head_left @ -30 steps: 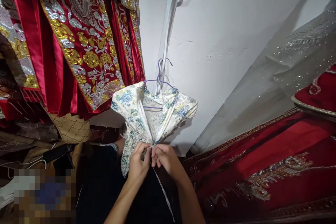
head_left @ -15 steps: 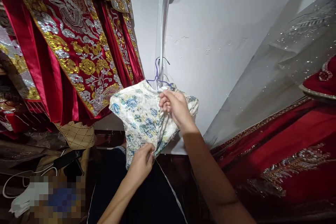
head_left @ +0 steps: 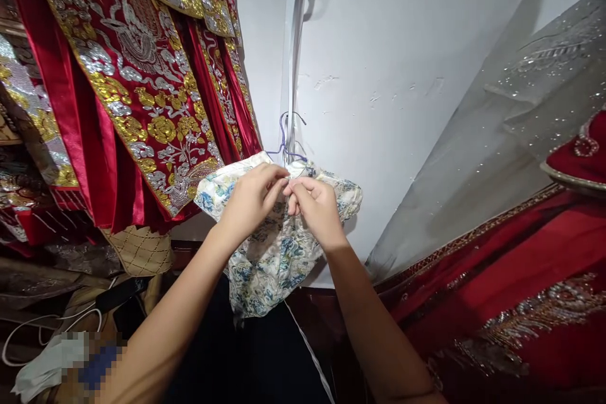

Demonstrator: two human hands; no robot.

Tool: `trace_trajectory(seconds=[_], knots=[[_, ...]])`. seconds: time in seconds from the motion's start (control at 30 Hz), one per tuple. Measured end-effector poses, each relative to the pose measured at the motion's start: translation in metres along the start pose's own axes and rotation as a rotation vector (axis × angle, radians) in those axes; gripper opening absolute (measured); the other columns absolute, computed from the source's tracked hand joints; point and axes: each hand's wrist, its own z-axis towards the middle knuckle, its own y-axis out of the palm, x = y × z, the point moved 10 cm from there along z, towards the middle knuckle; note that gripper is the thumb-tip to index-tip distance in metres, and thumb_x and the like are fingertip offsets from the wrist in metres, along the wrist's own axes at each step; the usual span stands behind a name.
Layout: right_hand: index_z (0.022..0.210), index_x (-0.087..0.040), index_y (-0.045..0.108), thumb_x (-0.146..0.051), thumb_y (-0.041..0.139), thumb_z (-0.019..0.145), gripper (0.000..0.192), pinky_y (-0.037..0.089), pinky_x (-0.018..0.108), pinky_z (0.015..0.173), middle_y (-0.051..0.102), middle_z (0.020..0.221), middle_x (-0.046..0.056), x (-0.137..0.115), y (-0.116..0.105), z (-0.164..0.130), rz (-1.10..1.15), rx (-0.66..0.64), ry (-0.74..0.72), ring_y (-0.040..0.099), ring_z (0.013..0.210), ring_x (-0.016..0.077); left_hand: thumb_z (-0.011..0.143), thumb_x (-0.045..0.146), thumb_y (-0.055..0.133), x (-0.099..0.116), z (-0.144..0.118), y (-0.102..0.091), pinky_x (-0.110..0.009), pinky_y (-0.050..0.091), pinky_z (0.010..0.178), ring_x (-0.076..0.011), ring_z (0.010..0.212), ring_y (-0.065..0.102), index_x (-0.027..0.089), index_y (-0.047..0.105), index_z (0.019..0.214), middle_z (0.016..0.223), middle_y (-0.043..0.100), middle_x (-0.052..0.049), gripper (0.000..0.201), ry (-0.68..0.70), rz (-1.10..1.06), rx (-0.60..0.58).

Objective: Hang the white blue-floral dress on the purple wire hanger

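A small cream garment with a blue flower print [head_left: 272, 259] hangs on a purple wire hanger [head_left: 285, 139] against the white wall. Both of my hands are up at its neck. My left hand [head_left: 250, 199] pinches the fabric at the collar from the left. My right hand [head_left: 316, 205] pinches the same spot from the right, fingertips touching the left hand's. The collar itself is hidden behind my fingers. The lower part of the garment hangs loose below my wrists.
Red robes with gold and silver embroidery [head_left: 142, 76] hang close on the left. A red beaded dress [head_left: 511, 290] and a sheer glittery veil [head_left: 502, 139] fill the right. A clear plastic strip [head_left: 296, 44] hangs down the wall. Cables and bags [head_left: 57, 328] lie at lower left.
My right hand went up from the garment's lower front to the collar first. My left hand then let go of the lower front and rose to meet it.
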Motion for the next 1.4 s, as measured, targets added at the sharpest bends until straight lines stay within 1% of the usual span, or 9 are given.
trace_trajectory(seconds=[0.13,0.27,0.43,0.53,0.63,0.8,0.93,1.2,1.4], knots=[[0.077,-0.017,0.066,-0.036,0.054,0.091,0.026,0.037,0.023,0.050,0.059,0.053,-0.001,0.010,0.000,0.001,-0.121,0.011,-0.013,0.051,0.048,0.0116,0.099,0.022,0.048,0.002,0.001,0.004,-0.028,0.044,0.076,-0.0161,0.082,0.058,0.017,0.059,0.094,0.090,0.063,-0.004,0.013,0.024,0.113,-0.060],[0.068,-0.019,0.064,-0.036,0.055,0.089,0.029,0.030,0.024,0.045,0.059,0.053,-0.001,0.040,-0.003,-0.003,-0.260,0.012,0.057,0.047,0.044,0.0115,0.099,0.023,0.048,-0.009,0.001,-0.039,-0.028,0.044,0.079,-0.0162,0.085,0.058,0.016,0.059,0.098,0.093,0.063,-0.005,0.013,-0.035,0.142,0.148],[0.062,-0.019,0.061,-0.033,0.056,0.086,0.029,0.030,0.025,0.046,0.057,0.047,-0.001,0.086,0.006,-0.039,-0.196,-0.052,0.197,0.046,0.043,0.0121,0.094,0.029,0.056,-0.110,-0.048,-0.113,-0.023,0.044,0.075,-0.0126,0.079,0.056,0.016,0.063,0.092,0.084,0.061,-0.001,0.015,-0.342,-0.147,0.628],[0.063,-0.019,0.061,-0.033,0.056,0.086,0.028,0.034,0.025,0.049,0.057,0.046,-0.001,0.098,0.019,-0.066,-0.051,-0.055,0.238,0.048,0.044,0.0122,0.083,0.029,0.063,-0.201,-0.115,-0.087,-0.021,0.044,0.067,-0.0092,0.064,0.050,0.015,0.056,0.075,0.068,0.054,0.004,0.017,-0.731,-0.652,0.855],[0.063,-0.019,0.060,-0.033,0.054,0.086,0.028,0.034,0.025,0.050,0.055,0.045,-0.002,0.102,0.023,-0.089,0.084,0.006,0.269,0.047,0.043,0.0116,0.074,0.029,0.065,-0.227,-0.170,-0.033,-0.024,0.046,0.067,-0.0097,0.064,0.053,0.014,0.055,0.073,0.068,0.057,0.003,0.017,-0.878,-0.783,0.873],[0.064,-0.019,0.060,-0.032,0.053,0.085,0.025,0.030,0.025,0.048,0.051,0.044,-0.003,0.109,0.011,-0.119,0.135,0.082,0.359,0.043,0.043,0.0110,0.071,0.038,0.070,-0.197,-0.246,0.052,-0.028,0.051,0.074,-0.0141,0.074,0.064,0.016,0.064,0.085,0.077,0.067,-0.001,0.027,-1.008,-0.855,0.824],[0.062,-0.019,0.060,-0.027,0.050,0.083,0.024,0.031,0.025,0.050,0.050,0.045,-0.003,0.113,0.007,-0.129,0.105,0.031,0.398,0.043,0.044,0.0115,0.066,0.035,0.079,-0.167,-0.267,0.085,-0.030,0.052,0.068,-0.0206,0.076,0.067,0.014,0.069,0.087,0.081,0.072,-0.006,0.031,-1.074,-0.874,0.598],[0.061,-0.021,0.050,-0.041,0.061,0.085,0.033,0.030,0.026,0.052,0.041,0.055,-0.004,0.136,0.012,-0.133,-0.035,-0.058,0.438,0.037,0.054,0.0126,0.084,0.052,0.066,-0.098,-0.204,0.057,-0.031,0.054,0.078,-0.0216,0.088,0.069,0.021,0.060,0.099,0.103,0.071,-0.006,0.034,-0.860,-0.983,0.519],[0.094,-0.024,0.067,-0.066,0.046,0.092,0.047,0.048,0.033,0.079,0.066,0.087,0.007,0.115,-0.012,-0.132,0.029,0.103,0.310,0.060,0.088,0.0241,0.093,0.043,0.058,-0.011,-0.160,0.073,-0.043,0.047,0.103,-0.0297,0.119,0.060,0.021,0.064,0.088,0.127,0.066,-0.012,0.024,-0.619,-0.846,0.103]])
